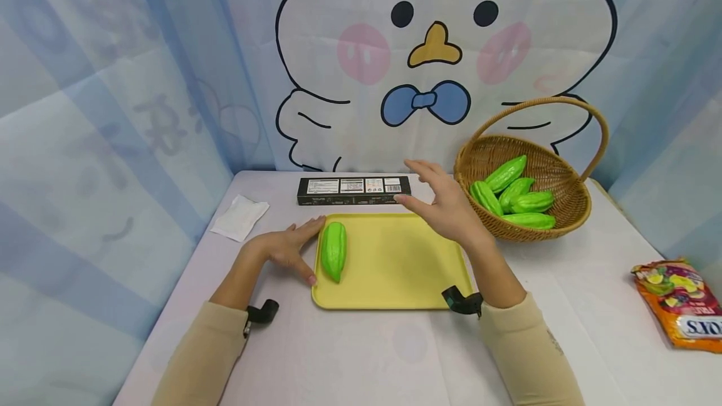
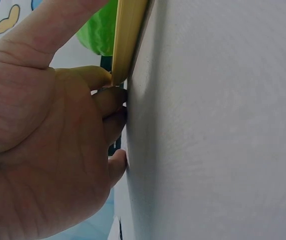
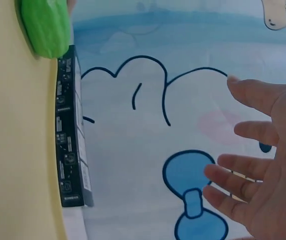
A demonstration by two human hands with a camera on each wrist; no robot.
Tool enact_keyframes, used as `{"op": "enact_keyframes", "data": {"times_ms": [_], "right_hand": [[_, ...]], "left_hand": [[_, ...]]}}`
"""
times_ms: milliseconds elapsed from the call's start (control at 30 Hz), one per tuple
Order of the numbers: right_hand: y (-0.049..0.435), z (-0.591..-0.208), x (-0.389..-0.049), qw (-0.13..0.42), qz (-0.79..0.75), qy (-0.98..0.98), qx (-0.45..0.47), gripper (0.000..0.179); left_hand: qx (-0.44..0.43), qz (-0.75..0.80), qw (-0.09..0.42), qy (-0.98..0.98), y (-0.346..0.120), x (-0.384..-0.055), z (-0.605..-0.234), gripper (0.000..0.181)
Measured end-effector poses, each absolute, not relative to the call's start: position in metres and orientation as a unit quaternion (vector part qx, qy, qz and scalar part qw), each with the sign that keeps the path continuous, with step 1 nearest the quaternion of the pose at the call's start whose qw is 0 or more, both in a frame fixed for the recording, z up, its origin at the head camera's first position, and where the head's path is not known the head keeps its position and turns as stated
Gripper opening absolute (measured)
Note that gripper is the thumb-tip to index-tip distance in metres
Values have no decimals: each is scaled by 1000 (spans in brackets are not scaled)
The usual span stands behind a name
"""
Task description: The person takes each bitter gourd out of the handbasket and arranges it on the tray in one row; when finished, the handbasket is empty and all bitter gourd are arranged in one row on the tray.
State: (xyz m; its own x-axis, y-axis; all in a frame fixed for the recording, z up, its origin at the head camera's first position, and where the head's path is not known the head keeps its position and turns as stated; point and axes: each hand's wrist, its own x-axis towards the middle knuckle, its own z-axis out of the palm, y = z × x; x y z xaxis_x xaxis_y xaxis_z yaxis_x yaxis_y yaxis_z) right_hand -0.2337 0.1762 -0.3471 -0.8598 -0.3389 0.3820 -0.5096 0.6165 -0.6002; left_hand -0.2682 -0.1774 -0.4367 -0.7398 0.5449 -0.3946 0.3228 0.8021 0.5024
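Observation:
A yellow tray (image 1: pixel 395 274) lies on the table, with one bright green, ridged fruit (image 1: pixel 334 250), shaped like a starfruit, at its left end. My left hand (image 1: pixel 284 248) is at the tray's left side, thumb and fingers spread apart along the edge. In the left wrist view, the fingertips (image 2: pixel 116 107) sit right at the tray's rim (image 2: pixel 128 40). My right hand (image 1: pixel 445 202) hovers over the tray's back right part with nothing in it. Its fingers (image 3: pixel 233 180) are spread and slightly bent in the right wrist view.
A wicker basket (image 1: pixel 572 205) with a tall handle stands at the back right, holding several green fruits (image 1: pixel 533 201). Behind the tray lies a long black box (image 1: pixel 352 190). A white packet (image 1: pixel 239 218) is at the left, and an orange snack bag (image 1: pixel 679 306) at the far right.

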Motion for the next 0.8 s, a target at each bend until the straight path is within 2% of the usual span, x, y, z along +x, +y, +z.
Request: {"op": "enact_keyframes", "data": {"times_ms": [200, 467, 800], "right_hand": [[200, -343, -239, 149, 377, -888, 215, 66], [241, -347, -239, 162, 365, -901, 169, 64], [281, -349, -245, 137, 325, -927, 126, 66]], "left_hand": [[234, 202, 275, 911, -178, -268, -436, 148], [231, 199, 270, 913, -179, -266, -438, 148], [233, 204, 270, 912, -179, -267, -438, 148]]}}
